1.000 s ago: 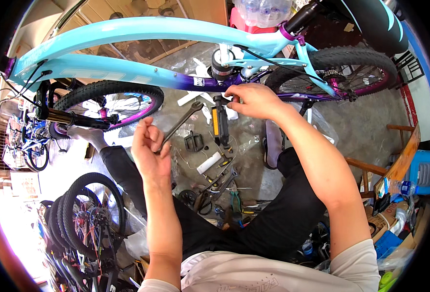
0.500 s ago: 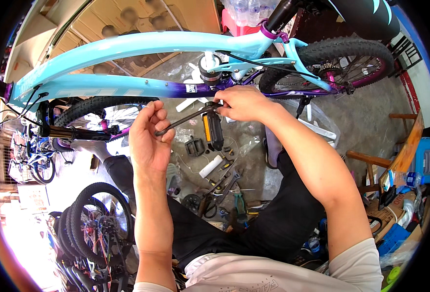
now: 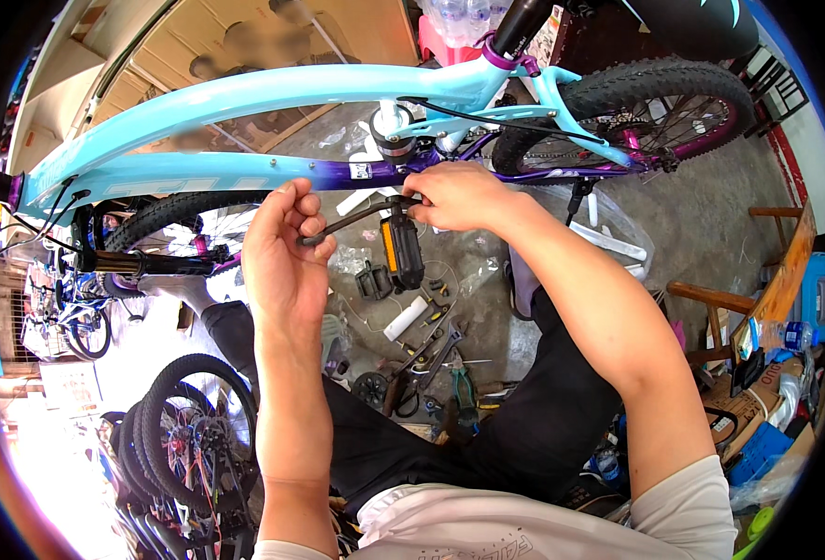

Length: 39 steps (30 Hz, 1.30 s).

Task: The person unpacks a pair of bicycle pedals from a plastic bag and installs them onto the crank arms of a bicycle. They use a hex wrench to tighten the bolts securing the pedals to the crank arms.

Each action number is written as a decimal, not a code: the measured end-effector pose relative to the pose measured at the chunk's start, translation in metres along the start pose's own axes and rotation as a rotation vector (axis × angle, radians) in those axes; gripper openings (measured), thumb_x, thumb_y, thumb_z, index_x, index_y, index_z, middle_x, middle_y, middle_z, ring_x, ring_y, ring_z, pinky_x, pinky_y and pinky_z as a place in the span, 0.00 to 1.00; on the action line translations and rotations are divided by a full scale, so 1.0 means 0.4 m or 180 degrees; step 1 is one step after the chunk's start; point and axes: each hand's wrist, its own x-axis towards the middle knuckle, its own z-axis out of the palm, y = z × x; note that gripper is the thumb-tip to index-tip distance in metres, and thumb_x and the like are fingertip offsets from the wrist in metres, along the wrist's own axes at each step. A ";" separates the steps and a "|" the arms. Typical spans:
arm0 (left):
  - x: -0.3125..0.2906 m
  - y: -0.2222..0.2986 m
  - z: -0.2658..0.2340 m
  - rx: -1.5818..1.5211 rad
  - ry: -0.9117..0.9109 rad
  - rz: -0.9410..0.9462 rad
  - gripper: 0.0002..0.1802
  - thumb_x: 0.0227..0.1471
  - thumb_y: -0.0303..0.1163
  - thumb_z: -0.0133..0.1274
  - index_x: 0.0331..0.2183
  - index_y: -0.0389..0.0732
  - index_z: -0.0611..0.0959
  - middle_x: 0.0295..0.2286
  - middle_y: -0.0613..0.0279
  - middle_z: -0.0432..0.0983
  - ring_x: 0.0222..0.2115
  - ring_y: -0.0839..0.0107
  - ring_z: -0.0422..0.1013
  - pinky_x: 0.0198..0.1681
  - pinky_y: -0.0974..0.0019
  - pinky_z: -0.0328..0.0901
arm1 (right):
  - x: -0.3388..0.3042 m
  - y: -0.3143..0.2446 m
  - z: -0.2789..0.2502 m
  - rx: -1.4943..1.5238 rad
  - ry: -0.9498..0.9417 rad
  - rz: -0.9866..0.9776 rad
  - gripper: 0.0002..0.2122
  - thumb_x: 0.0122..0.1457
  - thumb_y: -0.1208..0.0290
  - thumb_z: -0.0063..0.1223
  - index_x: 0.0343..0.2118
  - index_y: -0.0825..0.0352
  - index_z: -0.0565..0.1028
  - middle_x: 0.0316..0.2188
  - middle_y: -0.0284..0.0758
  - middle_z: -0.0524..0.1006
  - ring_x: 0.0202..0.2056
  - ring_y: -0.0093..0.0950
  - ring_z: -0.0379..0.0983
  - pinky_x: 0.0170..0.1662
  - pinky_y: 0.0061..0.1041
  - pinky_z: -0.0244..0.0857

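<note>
A dark, long-handled wrench (image 3: 356, 219) runs slantwise between my hands. Its handle end lies against the curled fingers of my left hand (image 3: 282, 245). The fingers of my right hand (image 3: 464, 196) close around the wrench's head, beside the axle of a black pedal (image 3: 403, 252) with an orange reflector. That pedal hangs below the purple lower part of a light blue bicycle frame (image 3: 272, 86). My right fingers partly hide where wrench and pedal axle meet.
A second black pedal (image 3: 373, 282), a white roll (image 3: 405, 318), an adjustable wrench (image 3: 445, 343) and green-handled pliers (image 3: 464, 385) lie on the floor between my legs. Several loose wheels (image 3: 196, 425) stand at left. A wooden stool (image 3: 772, 271) is at right.
The wrench's handle end has swung slightly upward in the picture at my left hand. My right hand stays at the wrench's head. The whole view has shifted a little.
</note>
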 end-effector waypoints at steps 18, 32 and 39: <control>0.075 -0.067 -0.028 0.0133 0.0113 0.0740 0.15 0.59 0.30 0.56 0.47 0.34 0.78 0.36 0.62 0.76 0.35 0.73 0.73 0.35 0.69 0.68 | -0.001 -0.006 -0.009 0.0037 -0.0064 -0.0015 0.16 0.58 0.57 0.55 0.43 0.61 0.79 0.39 0.40 0.82 0.45 0.41 0.78 0.47 0.44 0.70; 0.167 -0.558 -0.178 -0.1169 0.0372 -0.0778 0.19 0.62 0.48 0.47 0.42 0.43 0.79 0.36 0.58 0.79 0.35 0.62 0.77 0.37 0.59 0.73 | -0.010 0.055 0.024 -0.0185 0.0138 -0.0041 0.15 0.57 0.61 0.54 0.45 0.62 0.78 0.39 0.39 0.82 0.44 0.40 0.78 0.48 0.42 0.70; 0.092 -0.620 0.013 -0.1364 -0.0306 -0.2054 0.24 0.65 0.53 0.43 0.47 0.44 0.76 0.41 0.62 0.79 0.45 0.65 0.76 0.49 0.60 0.70 | -0.016 0.045 0.018 -0.0090 -0.0141 0.0097 0.19 0.54 0.57 0.59 0.45 0.62 0.78 0.40 0.39 0.81 0.44 0.40 0.78 0.47 0.42 0.70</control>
